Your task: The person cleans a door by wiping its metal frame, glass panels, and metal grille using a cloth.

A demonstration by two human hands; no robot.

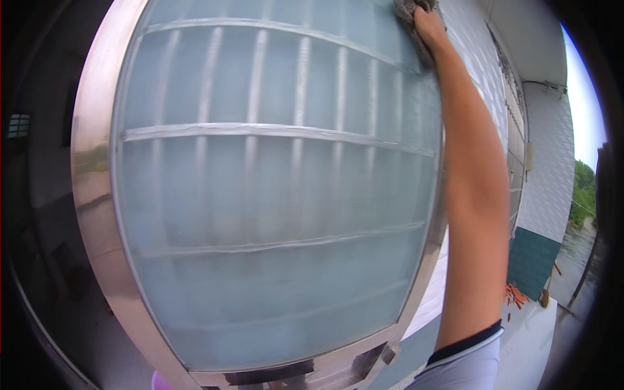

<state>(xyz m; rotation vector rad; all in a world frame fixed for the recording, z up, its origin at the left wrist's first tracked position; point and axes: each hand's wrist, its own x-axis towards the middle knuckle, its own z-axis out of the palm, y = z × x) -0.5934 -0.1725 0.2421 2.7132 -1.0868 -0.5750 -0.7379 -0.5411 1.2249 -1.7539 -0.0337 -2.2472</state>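
Observation:
A grey-brown cloth (414, 29) is in my right hand (430, 24), high up at the upper right corner of a frosted glass panel (278, 195). My fingers are partly cut off by the picture's top edge. The cloth lies against the glass beside the frame. Metal bars show blurred through the pane, and a shiny metal frame (97, 146) surrounds it. My right arm reaches up along the panel's right side. My left hand is out of view.
A white tiled wall (546, 126) with a green lower part stands at right. Reddish pieces (516, 296) lie on the floor near a broom-like thing (545, 298). At the lower left is the rim of a pink container (158, 381). A dark room lies left of the frame.

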